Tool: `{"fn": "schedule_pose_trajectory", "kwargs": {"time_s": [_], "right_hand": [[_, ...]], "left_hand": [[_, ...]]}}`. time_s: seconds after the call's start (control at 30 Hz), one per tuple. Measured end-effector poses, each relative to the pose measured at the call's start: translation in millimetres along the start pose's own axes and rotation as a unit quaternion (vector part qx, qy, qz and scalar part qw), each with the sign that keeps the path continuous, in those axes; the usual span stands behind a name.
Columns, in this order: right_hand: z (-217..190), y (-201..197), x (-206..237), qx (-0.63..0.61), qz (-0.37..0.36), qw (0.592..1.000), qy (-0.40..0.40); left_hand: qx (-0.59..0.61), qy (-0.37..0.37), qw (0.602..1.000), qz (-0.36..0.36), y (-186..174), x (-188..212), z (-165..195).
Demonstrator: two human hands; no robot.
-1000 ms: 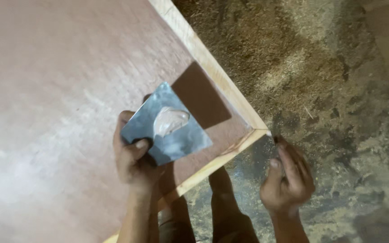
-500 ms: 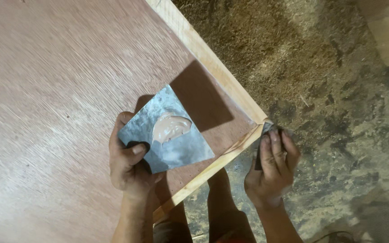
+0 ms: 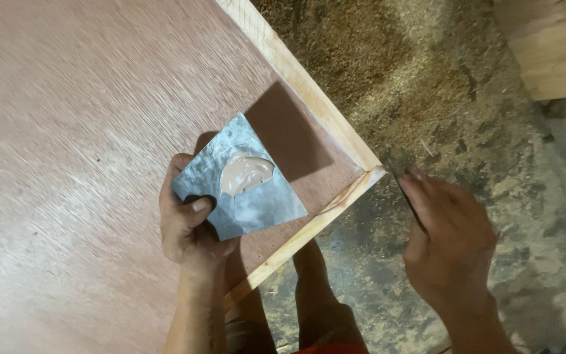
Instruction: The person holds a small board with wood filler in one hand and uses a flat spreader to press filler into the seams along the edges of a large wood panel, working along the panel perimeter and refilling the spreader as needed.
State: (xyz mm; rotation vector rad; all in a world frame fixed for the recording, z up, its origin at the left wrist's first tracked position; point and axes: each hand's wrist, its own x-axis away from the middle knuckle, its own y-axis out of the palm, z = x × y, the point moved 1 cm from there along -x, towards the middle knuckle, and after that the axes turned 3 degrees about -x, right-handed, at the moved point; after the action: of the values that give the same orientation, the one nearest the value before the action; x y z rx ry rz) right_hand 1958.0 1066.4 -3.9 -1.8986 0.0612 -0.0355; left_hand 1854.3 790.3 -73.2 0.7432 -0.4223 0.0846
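My left hand (image 3: 188,223) grips a square metal plate (image 3: 257,196) by its lower left corner and holds it flat above a reddish-brown plywood panel (image 3: 86,131). A dab of tan putty (image 3: 245,174) sits on the plate. A pale wooden strip (image 3: 296,72) edges the panel and meets another strip at a corner (image 3: 368,174). My right hand (image 3: 450,242) is off the panel, just right of that corner, and pinches a thin dark blade (image 3: 406,193), seen edge-on, whose tip points up toward the corner.
The floor (image 3: 440,85) to the right is covered in sawdust and dirt. A pale wooden block (image 3: 551,46) stands at the upper right. My legs (image 3: 322,308) show below the panel's edge. The plate casts a dark shadow (image 3: 289,131) on the panel.
My right hand has drawn back from the corner of the frame to the right and down, the blade still in it. The left hand and the plate have hardly moved.
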Motion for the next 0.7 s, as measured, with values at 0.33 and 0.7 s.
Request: {"fn": "schedule_pose_trajectory", "kwargs": {"time_s": [0.33,0.7], "right_hand": [[-34.6,0.2,-19.0,0.006,-0.073,0.997,-0.025],[-22.4,12.6,-29.8,-0.091,0.031,0.995,-0.030]], "left_hand": [[0.007,-0.015,1.000,0.004,-4.3,0.9,2.0],[-0.014,-0.012,1.000,-0.004,-5.0,2.5,5.0]]}}
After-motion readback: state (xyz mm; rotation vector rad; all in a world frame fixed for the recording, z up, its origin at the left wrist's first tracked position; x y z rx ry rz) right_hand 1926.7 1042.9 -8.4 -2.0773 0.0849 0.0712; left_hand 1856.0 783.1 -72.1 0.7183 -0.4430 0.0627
